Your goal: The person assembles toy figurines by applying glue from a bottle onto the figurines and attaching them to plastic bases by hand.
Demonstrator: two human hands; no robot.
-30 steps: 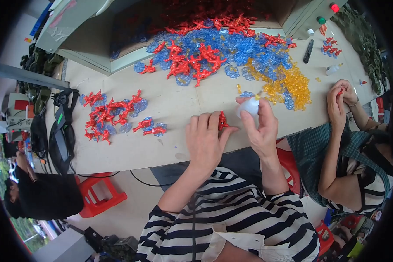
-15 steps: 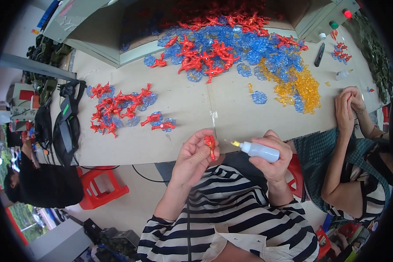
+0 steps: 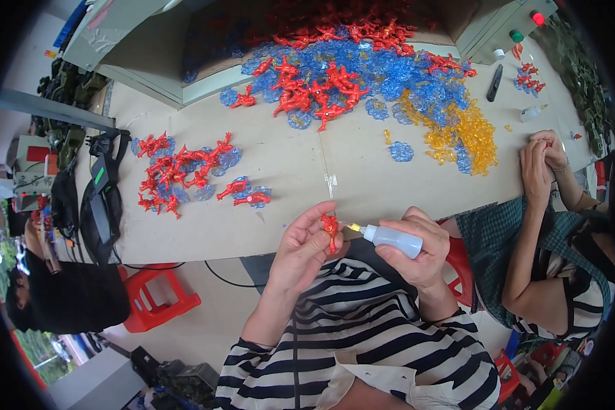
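Between the thumb and fingers of my left hand point(image 3: 303, 242) is a small red plastic figure point(image 3: 332, 234), held upright in front of my chest. My right hand point(image 3: 420, 249) grips a squeeze bottle point(image 3: 394, 240) of whitish translucent plastic with a yellow collar and a thin tip. The bottle lies tilted sideways, its tip pointing left at the figure's upper part and touching or almost touching it. Beyond my hands, on the table, red figures on blue clear pieces point(image 3: 184, 167) lie at the left. A single blue flower-shaped disc point(image 3: 401, 152) lies nearer the middle.
Blue discs point(image 3: 389, 75), red figures point(image 3: 321, 92) and yellow clear bits point(image 3: 482, 137) are heaped before a grey metal box point(image 3: 150, 75). A black cutter point(image 3: 495, 83) and another bottle point(image 3: 533, 112) lie at the right. A co-worker's hands point(image 3: 543, 160) are at the table's right edge.
My right hand has brought the bottle left, so its tip now reaches the red figure. My left hand holds the figure in nearly the same place. The view has shifted slightly.
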